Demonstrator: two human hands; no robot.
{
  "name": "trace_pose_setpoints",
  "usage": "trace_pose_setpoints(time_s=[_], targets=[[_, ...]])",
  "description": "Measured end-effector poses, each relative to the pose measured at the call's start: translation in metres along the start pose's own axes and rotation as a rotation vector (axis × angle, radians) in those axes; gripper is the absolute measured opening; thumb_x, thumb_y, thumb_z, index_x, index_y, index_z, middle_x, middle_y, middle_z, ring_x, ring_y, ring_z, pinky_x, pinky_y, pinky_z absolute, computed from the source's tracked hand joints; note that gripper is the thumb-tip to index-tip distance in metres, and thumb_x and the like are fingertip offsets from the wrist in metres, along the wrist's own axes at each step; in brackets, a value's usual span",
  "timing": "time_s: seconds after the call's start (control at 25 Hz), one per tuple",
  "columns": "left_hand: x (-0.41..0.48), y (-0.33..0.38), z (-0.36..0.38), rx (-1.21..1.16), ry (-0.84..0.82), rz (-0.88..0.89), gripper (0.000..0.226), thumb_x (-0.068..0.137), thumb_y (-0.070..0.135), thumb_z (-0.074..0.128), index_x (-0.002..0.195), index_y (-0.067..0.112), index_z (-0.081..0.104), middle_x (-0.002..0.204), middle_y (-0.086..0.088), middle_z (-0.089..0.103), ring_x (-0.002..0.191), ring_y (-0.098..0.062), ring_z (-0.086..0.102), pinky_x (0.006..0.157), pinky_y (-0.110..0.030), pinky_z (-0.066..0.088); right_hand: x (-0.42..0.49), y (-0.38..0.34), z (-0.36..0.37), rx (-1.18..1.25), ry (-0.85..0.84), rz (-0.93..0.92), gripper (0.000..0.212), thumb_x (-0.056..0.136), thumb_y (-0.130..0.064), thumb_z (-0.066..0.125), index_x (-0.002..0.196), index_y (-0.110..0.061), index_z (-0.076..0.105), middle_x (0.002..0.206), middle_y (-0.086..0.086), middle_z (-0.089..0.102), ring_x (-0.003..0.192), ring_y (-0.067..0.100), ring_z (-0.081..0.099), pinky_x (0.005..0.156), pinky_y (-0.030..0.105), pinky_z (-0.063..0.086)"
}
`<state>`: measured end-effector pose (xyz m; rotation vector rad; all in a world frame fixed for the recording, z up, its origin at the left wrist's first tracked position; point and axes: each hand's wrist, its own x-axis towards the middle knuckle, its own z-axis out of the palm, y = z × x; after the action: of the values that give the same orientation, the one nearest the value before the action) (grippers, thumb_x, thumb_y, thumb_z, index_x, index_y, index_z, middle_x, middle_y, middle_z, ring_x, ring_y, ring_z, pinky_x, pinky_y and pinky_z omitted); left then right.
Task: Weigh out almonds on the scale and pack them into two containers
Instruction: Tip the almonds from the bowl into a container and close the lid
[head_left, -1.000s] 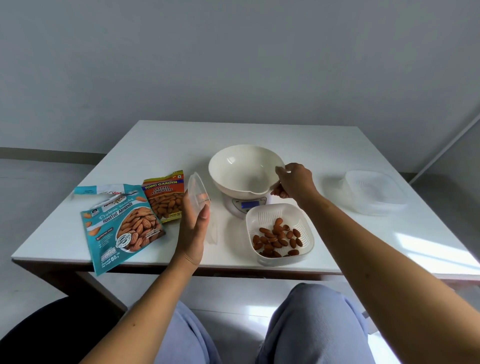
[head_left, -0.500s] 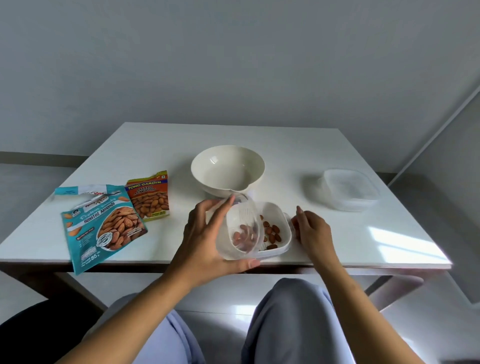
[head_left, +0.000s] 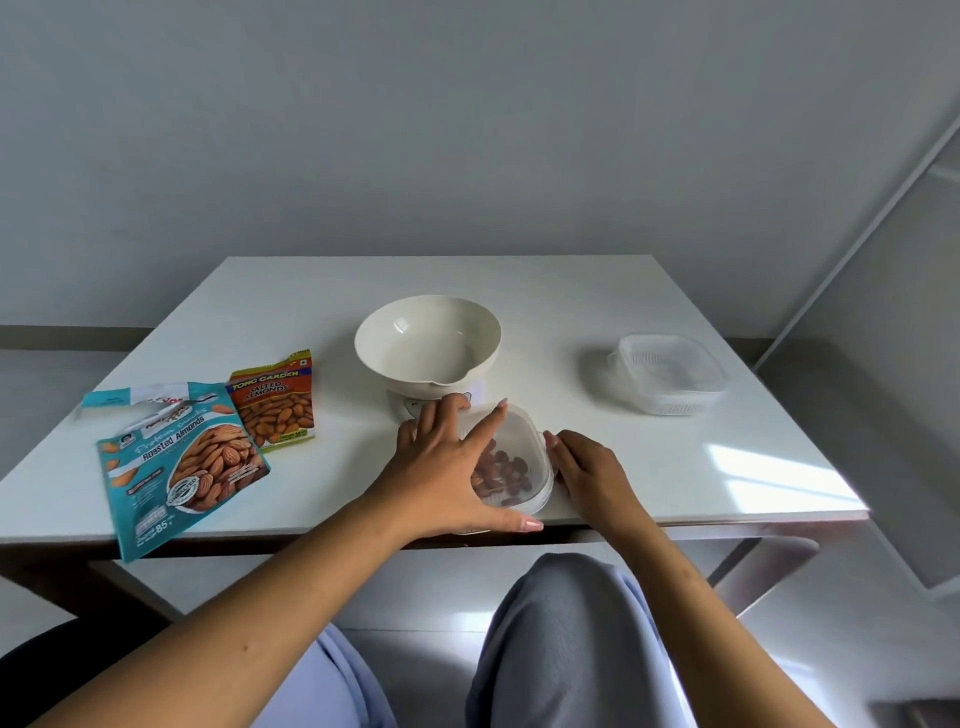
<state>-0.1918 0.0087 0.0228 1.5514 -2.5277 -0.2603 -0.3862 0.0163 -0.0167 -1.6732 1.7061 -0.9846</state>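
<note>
The person's knees in grey trousers (head_left: 566, 639) are sitting nearest, just under the front edge of the white table (head_left: 613, 312). At that front edge a small clear container (head_left: 546, 492) is standing with a heap of brown almonds (head_left: 506, 475) inside it, and a clear lid (head_left: 522, 439) is lying across its top. The left hand (head_left: 447, 467) is lying spread over the lid, fingers straight and fanned out on the plastic, thumb stretched along the near rim. The right hand (head_left: 589, 470) is resting against the container's right side, its fingertips (head_left: 551, 441) touching the wall and clasping nothing. To the left, well apart, a blue packet of roasted almonds (head_left: 182, 467) is lying flat and hanging a little over the table edge, with an orange packet of salted almonds (head_left: 275, 402) just behind it. Directly behind the left hand's fingers, a white scale (head_left: 410, 410) is carrying a cream bowl (head_left: 426, 338) that is showing nothing inside. Farther right, well away from the hands, a second clear container (head_left: 670, 376) is sitting on the table before a plain grey wall (head_left: 467, 130).
</note>
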Motion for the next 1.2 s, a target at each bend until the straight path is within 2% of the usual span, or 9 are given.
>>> trace_pose_setpoints(time_s=[0.16, 0.28, 0.4, 0.64, 0.72, 0.8, 0.96, 1.08, 1.2], targets=[[0.004, 0.004, 0.004, -0.009, -0.027, -0.016, 0.126, 0.045, 0.095, 0.049, 0.150, 0.042, 0.001, 0.150, -0.001, 0.009, 0.146, -0.023, 0.002, 0.119, -0.047, 0.017, 0.000, -0.001, 0.000, 0.022, 0.018, 0.005, 0.041, 0.099, -0.027, 0.042, 0.068, -0.001, 0.048, 0.055, 0.001, 0.047, 0.054, 0.016, 0.037, 0.056, 0.031, 0.030], [0.006, 0.005, 0.006, -0.020, -0.013, -0.021, 0.124, 0.048, 0.094, 0.050, 0.149, 0.043, 0.000, 0.152, 0.000, 0.007, 0.146, -0.024, 0.001, 0.119, -0.048, 0.015, 0.000, 0.000, 0.001, 0.047, 0.038, 0.018, 0.042, 0.099, -0.025, 0.043, 0.072, 0.006, 0.050, 0.062, 0.016, 0.053, 0.057, 0.018, 0.038, 0.057, 0.032, 0.031], [0.005, 0.006, 0.010, -0.040, 0.014, 0.021, 0.119, 0.056, 0.091, 0.046, 0.152, 0.037, 0.002, 0.158, 0.004, -0.006, 0.148, -0.022, -0.006, 0.122, -0.046, 0.008, 0.003, 0.002, 0.000, 0.074, 0.138, 0.048, 0.041, 0.098, -0.022, 0.045, 0.064, 0.002, 0.043, 0.054, 0.009, 0.045, 0.049, 0.011, 0.033, 0.050, 0.022, 0.027], [-0.010, -0.011, 0.036, -0.254, 0.188, 0.062, 0.099, 0.080, 0.071, 0.035, 0.154, 0.019, -0.005, 0.160, 0.011, -0.015, 0.145, 0.002, -0.007, 0.115, -0.011, 0.005, 0.029, 0.013, -0.021, 0.073, 0.292, 0.196, 0.040, 0.098, -0.023, 0.045, 0.066, 0.000, 0.044, 0.056, 0.009, 0.045, 0.053, 0.023, 0.037, 0.047, 0.025, 0.032], [-0.007, -0.013, 0.041, -0.333, 0.146, 0.036, 0.097, 0.080, 0.071, 0.028, 0.154, 0.017, -0.004, 0.161, 0.009, -0.008, 0.145, 0.001, -0.003, 0.118, -0.013, 0.006, 0.040, 0.013, -0.026, 0.077, 0.327, 0.225, 0.039, 0.099, -0.024, 0.043, 0.068, 0.000, 0.045, 0.058, 0.010, 0.048, 0.057, 0.027, 0.042, 0.048, 0.031, 0.033], [0.000, -0.011, 0.045, -0.278, 0.128, 0.075, 0.095, 0.081, 0.070, 0.022, 0.154, 0.014, 0.002, 0.163, 0.002, 0.001, 0.149, -0.007, 0.005, 0.121, -0.021, 0.008, 0.047, 0.011, -0.027, 0.126, 0.376, 0.239, 0.039, 0.100, -0.025, 0.039, 0.071, 0.000, 0.047, 0.057, 0.007, 0.048, 0.052, 0.024, 0.045, 0.039, 0.018, 0.035], [0.018, -0.005, 0.052, -0.222, 0.132, 0.090, 0.091, 0.084, 0.067, 0.022, 0.154, 0.013, 0.002, 0.164, -0.002, 0.003, 0.150, -0.012, 0.007, 0.115, -0.013, 0.001, 0.038, 0.011, -0.019, 0.246, 0.489, 0.199, 0.034, 0.100, -0.032, 0.037, 0.092, -0.007, 0.057, 0.068, 0.009, 0.063, 0.050, 0.009, 0.060, 0.044, 0.008, 0.042], [0.034, -0.002, 0.059, -0.192, 0.137, 0.103, 0.091, 0.084, 0.066, 0.018, 0.154, 0.010, 0.002, 0.164, -0.004, 0.002, 0.151, -0.015, 0.005, 0.123, -0.026, 0.007, 0.030, 0.013, -0.012, 0.283, 0.465, 0.135, 0.035, 0.097, -0.034, 0.046, 0.123, -0.012, 0.054, 0.095, 0.008, 0.067, 0.067, 0.012, 0.068, 0.062, 0.019, 0.052], [0.046, 0.003, 0.060, -0.210, 0.155, 0.075, 0.089, 0.086, 0.063, 0.022, 0.154, 0.010, -0.001, 0.163, -0.003, 0.000, 0.151, -0.014, 0.001, 0.117, -0.017, -0.003, 0.032, 0.013, -0.012, 0.263, 0.438, 0.127, 0.045, 0.095, -0.033, 0.052, 0.134, -0.011, 0.047, 0.102, 0.003, 0.064, 0.067, 0.004, 0.067, 0.071, 0.025, 0.053]])
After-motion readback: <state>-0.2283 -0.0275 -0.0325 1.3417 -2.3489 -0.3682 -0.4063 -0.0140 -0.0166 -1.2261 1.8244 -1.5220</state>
